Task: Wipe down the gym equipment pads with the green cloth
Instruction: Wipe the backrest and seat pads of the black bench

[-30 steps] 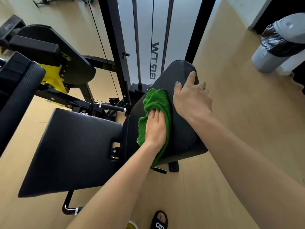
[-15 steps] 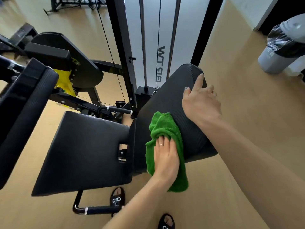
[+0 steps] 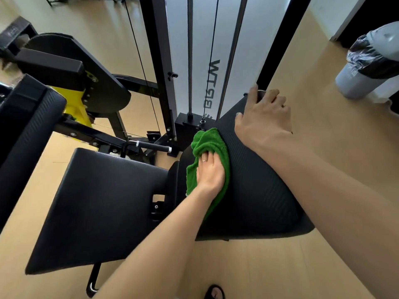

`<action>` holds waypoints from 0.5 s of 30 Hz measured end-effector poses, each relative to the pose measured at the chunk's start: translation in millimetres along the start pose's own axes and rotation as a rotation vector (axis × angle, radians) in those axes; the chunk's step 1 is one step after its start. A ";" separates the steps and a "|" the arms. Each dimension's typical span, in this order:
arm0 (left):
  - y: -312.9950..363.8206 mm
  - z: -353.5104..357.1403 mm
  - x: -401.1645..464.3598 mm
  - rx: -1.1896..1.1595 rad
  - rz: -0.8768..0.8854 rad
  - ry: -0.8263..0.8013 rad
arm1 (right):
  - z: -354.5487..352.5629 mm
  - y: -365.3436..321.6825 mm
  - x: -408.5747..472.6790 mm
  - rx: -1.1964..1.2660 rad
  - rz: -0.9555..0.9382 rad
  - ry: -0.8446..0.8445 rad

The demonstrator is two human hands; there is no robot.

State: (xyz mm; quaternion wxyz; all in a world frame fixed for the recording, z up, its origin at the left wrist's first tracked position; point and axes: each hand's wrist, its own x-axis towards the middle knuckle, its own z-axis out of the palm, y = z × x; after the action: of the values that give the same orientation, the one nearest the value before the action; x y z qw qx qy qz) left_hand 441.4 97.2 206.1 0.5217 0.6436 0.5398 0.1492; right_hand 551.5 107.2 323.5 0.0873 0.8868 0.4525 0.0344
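A black ribbed back pad (image 3: 254,186) of a gym machine tilts up in the middle of the view. The green cloth (image 3: 208,145) lies bunched on its left side. My left hand (image 3: 210,171) presses flat on the cloth, palm down, a ring on one finger. My right hand (image 3: 262,117) grips the pad's top right edge, fingers curled over it. A flat black seat pad (image 3: 103,203) sits to the left of the back pad. Another ribbed black pad (image 3: 23,134) stands at the far left.
Behind the pads rises the weight-stack frame (image 3: 157,61) with guide rods and a cable. A yellow and black pivot arm (image 3: 73,100) is at the left. A grey bin with a black liner (image 3: 367,65) stands at the right. My sandalled foot (image 3: 214,292) shows on the wooden floor.
My left hand slid the cloth down the back pad, then back up to its upper left part. My right hand moved up to the pad's top edge.
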 end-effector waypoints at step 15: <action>-36.5 -5.5 48.4 0.116 -0.069 -0.046 | 7.0 -3.9 7.4 -0.109 0.002 0.085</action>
State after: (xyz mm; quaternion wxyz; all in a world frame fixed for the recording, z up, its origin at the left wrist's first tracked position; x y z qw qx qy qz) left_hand 435.6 136.5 160.0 0.5007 0.6569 0.5572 0.0848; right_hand 553.7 114.6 315.7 0.1161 0.8789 0.4525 0.0964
